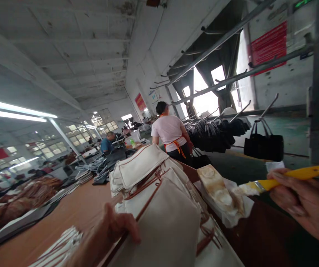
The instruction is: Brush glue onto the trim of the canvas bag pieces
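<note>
My right hand (301, 200) is closed round a yellow-handled brush (295, 178) at the right. The brush's pale, coated bristles point left, beside a glue-smeared block (216, 189) lying on crumpled white paper (245, 207). At the lower centre my left hand (117, 226) rests on the left edge of a white piece with brown trim (165, 218), its fingers curled over that edge. More white pieces (140, 165) are stacked behind it. The thumb of my left hand points up.
Brown table (76, 207) with trimmed strips (59, 246) at front left and brown bundles (23, 200) further left. A person in a pink shirt (167, 129) stands beyond the stack. Metal rack (232, 78) with black bags (263, 144) at the right.
</note>
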`<state>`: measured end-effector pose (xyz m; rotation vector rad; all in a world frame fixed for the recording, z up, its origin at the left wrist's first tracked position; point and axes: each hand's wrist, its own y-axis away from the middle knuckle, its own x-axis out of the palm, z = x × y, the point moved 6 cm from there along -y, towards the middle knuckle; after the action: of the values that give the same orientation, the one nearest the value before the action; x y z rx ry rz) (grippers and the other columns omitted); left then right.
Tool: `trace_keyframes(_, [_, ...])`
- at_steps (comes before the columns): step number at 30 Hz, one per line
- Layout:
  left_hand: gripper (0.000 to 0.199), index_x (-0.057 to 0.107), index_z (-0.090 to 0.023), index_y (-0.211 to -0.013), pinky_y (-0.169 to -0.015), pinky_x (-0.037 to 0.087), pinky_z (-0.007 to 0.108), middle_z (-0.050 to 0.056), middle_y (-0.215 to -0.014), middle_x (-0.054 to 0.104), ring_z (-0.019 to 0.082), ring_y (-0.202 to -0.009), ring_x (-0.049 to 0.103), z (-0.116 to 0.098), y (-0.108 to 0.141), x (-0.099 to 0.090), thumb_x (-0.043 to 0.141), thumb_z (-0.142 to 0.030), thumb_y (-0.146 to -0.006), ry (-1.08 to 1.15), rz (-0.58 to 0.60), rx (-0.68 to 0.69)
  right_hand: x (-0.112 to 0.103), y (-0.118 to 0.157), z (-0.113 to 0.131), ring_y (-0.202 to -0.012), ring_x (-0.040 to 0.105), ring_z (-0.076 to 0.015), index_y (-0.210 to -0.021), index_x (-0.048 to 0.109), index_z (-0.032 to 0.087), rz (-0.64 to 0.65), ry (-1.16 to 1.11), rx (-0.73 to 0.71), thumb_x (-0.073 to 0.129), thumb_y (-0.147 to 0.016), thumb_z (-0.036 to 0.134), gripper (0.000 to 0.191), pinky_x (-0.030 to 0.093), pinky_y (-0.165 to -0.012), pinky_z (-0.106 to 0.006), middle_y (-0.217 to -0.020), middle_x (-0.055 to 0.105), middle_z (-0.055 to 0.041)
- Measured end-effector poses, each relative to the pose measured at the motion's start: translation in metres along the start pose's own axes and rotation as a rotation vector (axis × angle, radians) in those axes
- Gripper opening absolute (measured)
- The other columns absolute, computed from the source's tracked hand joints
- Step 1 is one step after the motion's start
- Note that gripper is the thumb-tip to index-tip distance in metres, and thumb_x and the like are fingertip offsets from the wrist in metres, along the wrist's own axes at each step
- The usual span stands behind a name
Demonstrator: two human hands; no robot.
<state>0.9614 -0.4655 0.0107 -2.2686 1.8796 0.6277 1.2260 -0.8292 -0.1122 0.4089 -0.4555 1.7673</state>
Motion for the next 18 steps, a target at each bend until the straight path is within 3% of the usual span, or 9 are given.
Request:
trace_keyframes(3, [0.075, 0.072, -0.017, -0.074, -0.074, 0.046, 0.030, 0.004, -0.073, 0.066, 0.019, -0.072, 0.060, 0.071, -0.007, 0.004, 0.021, -0.067, -0.094, -0.287, -0.015, -0.192, -0.002, -0.002, -0.023, -0.041, 0.024, -0.0089, -0.071, 0.054, 0.021, 0.028, -0.086, 0.078, 0.070, -0.085, 0.037, 0.027, 0.028, -0.036, -0.024, -0.048, 0.033, 0.0041])
trace_keyframes(6, [0.044, 0.067, -0.017, -0.074, -0.074, 0.044, 0.030, 0.004, -0.075, 0.067, 0.021, -0.076, 0.062, 0.115, -0.024, 0.010, 0.044, -0.050, -0.092, -0.689, -0.213, -0.192, 0.002, -0.001, -0.038, -0.042, 0.024, -0.0093, -0.071, 0.055, 0.020, 0.045, -0.089, 0.121, 0.069, -0.087, 0.037, 0.026, 0.029, -0.037, -0.023, -0.048, 0.033, 0.0037])
trace_keyframes(9, [0.020, 0.064, -0.020, -0.096, -0.084, 0.044, 0.031, 0.007, -0.100, 0.067, 0.022, -0.094, 0.061, 0.128, -0.046, 0.024, 0.051, -0.033, -0.089, -0.840, -0.413, -0.069, 0.009, -0.001, -0.045, -0.042, 0.023, -0.0101, -0.071, 0.057, 0.021, 0.066, -0.060, 0.158, 0.068, -0.087, 0.039, 0.026, 0.029, -0.037, -0.024, -0.046, 0.033, 0.0029])
trace_keyframes(12, [0.023, 0.064, -0.023, -0.108, -0.087, 0.044, 0.032, 0.007, -0.108, 0.065, 0.022, -0.102, 0.059, 0.131, -0.068, 0.041, 0.055, -0.023, -0.086, -0.892, -0.456, 0.005, 0.014, -0.002, -0.049, -0.041, 0.025, -0.0107, -0.072, 0.059, 0.022, 0.073, -0.045, 0.181, 0.068, -0.085, 0.040, 0.024, 0.028, -0.037, -0.025, -0.045, 0.034, 0.0022])
trace_keyframes(18, [0.010, 0.066, -0.020, -0.088, -0.079, 0.043, 0.034, 0.007, -0.092, 0.065, 0.024, -0.089, 0.058, 0.135, -0.086, 0.052, 0.057, -0.018, -0.085, -0.946, -0.555, 0.004, 0.010, -0.001, -0.056, -0.040, 0.026, -0.0105, -0.069, 0.060, 0.022, 0.048, -0.023, 0.196, 0.070, -0.084, 0.041, 0.026, 0.028, -0.036, -0.025, -0.045, 0.034, 0.0014])
